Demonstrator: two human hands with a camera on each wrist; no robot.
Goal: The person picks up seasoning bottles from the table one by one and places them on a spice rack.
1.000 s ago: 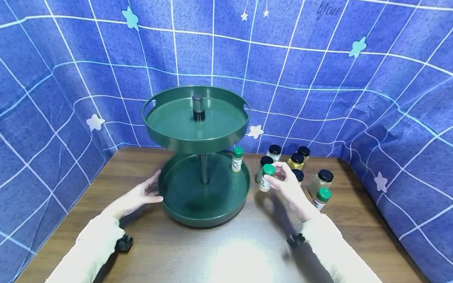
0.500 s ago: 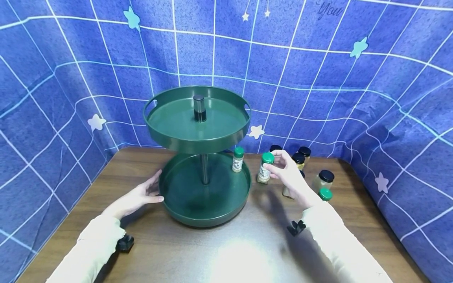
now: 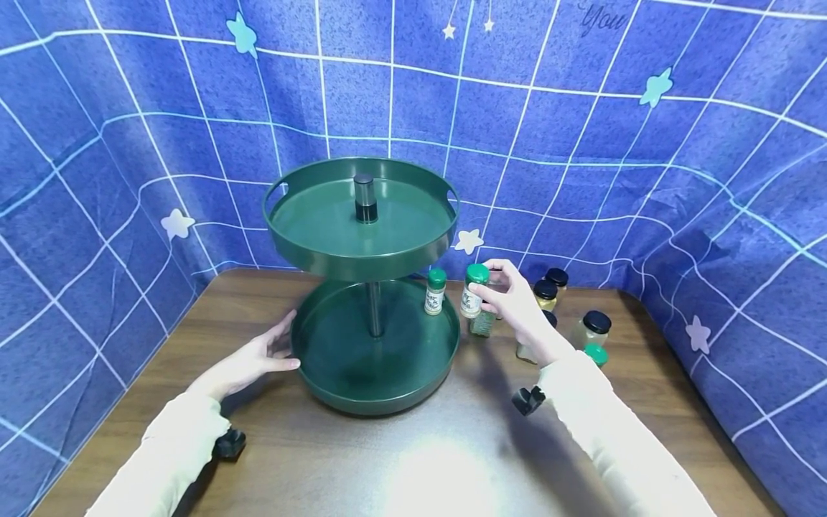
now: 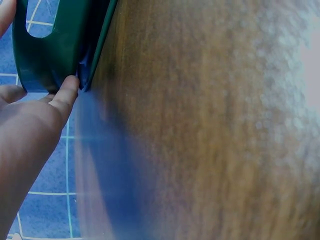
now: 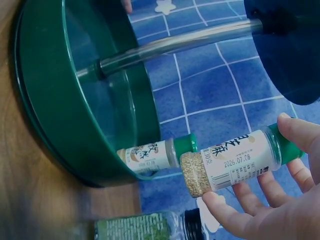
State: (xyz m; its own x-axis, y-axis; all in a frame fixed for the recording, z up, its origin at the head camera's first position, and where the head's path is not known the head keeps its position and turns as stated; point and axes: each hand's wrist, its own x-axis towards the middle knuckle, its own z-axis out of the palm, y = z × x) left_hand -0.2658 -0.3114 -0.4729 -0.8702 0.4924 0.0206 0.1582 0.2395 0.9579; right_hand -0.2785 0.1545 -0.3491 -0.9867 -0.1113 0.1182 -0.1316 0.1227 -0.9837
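In the head view, my right hand (image 3: 515, 305) holds a green-capped spice jar (image 3: 473, 293) upright, just right of the two-tier green turntable rack. The right wrist view shows pale sesame-like seeds in this jar (image 5: 232, 161), with my thumb and fingers around it. A similar green-capped jar (image 3: 435, 293) stands in the lower tray (image 3: 362, 377) near its right rim. On the opposite side, my left hand (image 3: 248, 361) touches the lower tray's outer wall with thumb and fingers spread. Those fingers meet the green wall (image 4: 50, 60) in the left wrist view.
Over the lower tray, on a metal post (image 3: 372, 309), sits the upper tray (image 3: 316, 215). A black-lidded jar of green herbs (image 5: 137, 227) stands below the held jar. Several more jars, such as one black-lidded jar (image 3: 593, 327), stand at right. A blue cloth (image 3: 504, 100) hangs behind.
My right hand has risen and moved left and away from me with the seed jar, closer to the tray's right rim. My left hand stays on the lower tray.
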